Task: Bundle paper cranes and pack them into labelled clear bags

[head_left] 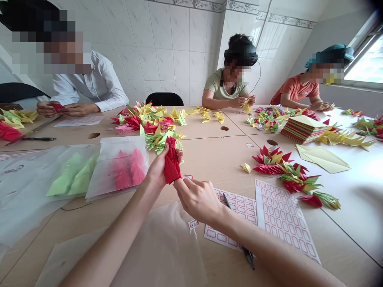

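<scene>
My left hand (158, 169) grips a bunch of red folded paper cranes (171, 162), held upright above the table. My right hand (197, 199) is just below and to the right, its fingertips touching the bottom of the bunch. A small red-edged label sticker (193, 224) lies on the table under my right hand. Two sheets of red-bordered labels (278, 211) lie to the right, with a black pen (239, 235) running under my right forearm.
Translucent bags with green cranes (72, 175) and red cranes (127, 169) lie at left; an empty bag (161, 251) is near me. A heap of mixed cranes (149, 123) fills the middle. A stack of coloured paper (302, 128) is at right. Three other people fold paper across the table.
</scene>
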Available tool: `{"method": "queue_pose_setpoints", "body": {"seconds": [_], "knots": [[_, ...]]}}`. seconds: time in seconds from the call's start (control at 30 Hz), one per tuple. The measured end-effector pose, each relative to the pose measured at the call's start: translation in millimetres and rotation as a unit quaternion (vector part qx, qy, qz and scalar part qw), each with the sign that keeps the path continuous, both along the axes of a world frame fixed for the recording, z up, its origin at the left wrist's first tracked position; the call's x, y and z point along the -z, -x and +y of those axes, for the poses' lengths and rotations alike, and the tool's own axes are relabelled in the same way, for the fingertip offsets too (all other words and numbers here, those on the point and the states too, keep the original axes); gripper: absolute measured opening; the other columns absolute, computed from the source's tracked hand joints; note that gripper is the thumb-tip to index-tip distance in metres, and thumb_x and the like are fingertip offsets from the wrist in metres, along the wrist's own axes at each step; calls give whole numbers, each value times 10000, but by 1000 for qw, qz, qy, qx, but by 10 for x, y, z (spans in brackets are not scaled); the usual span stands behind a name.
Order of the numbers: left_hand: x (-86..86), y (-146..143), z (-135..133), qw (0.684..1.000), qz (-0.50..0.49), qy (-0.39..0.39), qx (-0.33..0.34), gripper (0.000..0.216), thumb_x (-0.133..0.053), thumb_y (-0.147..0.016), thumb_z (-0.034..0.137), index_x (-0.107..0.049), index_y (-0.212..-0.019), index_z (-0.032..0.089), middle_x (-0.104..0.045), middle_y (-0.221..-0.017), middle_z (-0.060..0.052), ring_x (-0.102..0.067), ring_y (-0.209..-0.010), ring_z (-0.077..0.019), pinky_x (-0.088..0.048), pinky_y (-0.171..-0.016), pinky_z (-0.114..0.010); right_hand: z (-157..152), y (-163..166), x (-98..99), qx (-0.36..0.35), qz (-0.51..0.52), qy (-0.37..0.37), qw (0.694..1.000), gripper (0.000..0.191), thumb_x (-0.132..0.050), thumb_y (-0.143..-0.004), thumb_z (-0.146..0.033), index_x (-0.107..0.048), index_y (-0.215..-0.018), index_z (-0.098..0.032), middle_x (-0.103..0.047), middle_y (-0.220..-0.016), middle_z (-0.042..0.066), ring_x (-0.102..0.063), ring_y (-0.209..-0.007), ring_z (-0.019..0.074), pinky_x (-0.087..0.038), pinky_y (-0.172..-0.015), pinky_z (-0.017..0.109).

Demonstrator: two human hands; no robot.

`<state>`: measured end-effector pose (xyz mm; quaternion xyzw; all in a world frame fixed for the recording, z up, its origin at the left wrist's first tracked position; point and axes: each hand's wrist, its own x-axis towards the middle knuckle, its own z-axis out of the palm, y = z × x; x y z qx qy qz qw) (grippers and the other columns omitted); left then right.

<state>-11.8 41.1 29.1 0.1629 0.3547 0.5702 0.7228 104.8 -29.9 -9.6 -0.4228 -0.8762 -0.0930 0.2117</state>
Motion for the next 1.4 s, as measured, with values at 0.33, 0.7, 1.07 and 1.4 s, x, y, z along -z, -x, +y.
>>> {"method": "queue_pose_setpoints", "body": {"seconds": [0.33,0.7,1.07,1.4], "knots": [[27,-94,-4,983,16,13,-184,340,-364,-911,309,-460,-626,152,-522,-471,7,-521,-403,-84,-481,-471,-182,-29,23,24,20,7,12,1000,147,-352,-869,-128,-474,-939,-170,-573,-688,-9,-505,-538,102,-125,-433,262],[-14,-149,-78,969,58,-35,-239,222,-417,-885,330,-495,-759,165,-517,-504,30,-548,-428,-111,-459,-474,-221,-64,55,35,22,13,15,1000,129,-350,-857,-110,-458,-851,-179,-572,-662,-17,-517,-534,111,-120,-430,261],[49,-194,-111,958,116,-214,-154,123,-531,-825,290,-470,-917,236,-531,-653,36,-578,-564,-109,-510,-617,-276,-77,38,-113,82,-25,55,995,100,-354,-846,-148,-443,-813,-182,-573,-626,0,-520,-485,135,-92,-443,265],[106,-230,-161,974,178,-142,13,166,-546,-806,338,-480,-900,219,-513,-664,34,-529,-530,-98,-441,-504,-207,-17,-114,-381,92,-16,128,987,167,-376,-836,-180,-507,-733,-186,-581,-574,6,-458,-450,114,-118,-476,263]]}}
